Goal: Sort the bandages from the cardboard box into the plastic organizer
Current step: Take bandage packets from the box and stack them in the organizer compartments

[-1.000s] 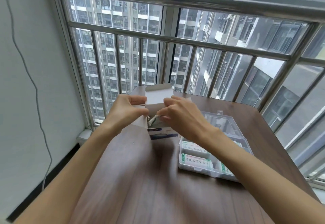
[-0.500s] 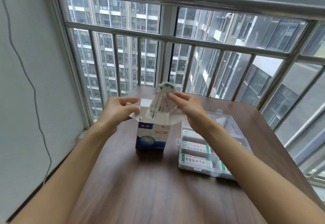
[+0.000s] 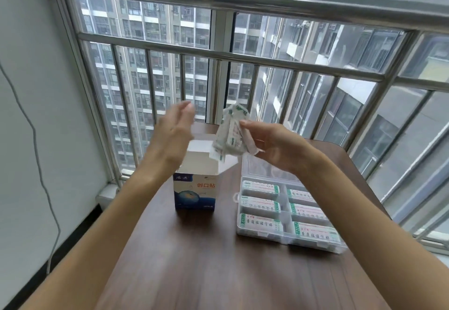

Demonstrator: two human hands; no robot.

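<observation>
Right hand (image 3: 274,146): pinches crinkly white paper bandage bundle (image 3: 229,134) above open blue-white cardboard box (image 3: 195,188).
Left hand (image 3: 173,132): relaxed, empty, over box.
Clear plastic compartmented organizer (image 3: 289,239): right of box, holds bandage stacks.

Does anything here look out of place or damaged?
Nothing stands out. The cardboard box stands upright with flaps open, the plastic organizer lies flat beside it, and the right hand holds a bundle of bandages.

Bare counter (image 3: 218,273) lies in front of the cardboard box (image 3: 195,193) and plastic organizer (image 3: 289,240), with a narrow gap between them. The box mouth is open above. Window bars (image 3: 218,86) close off the far edge.
</observation>
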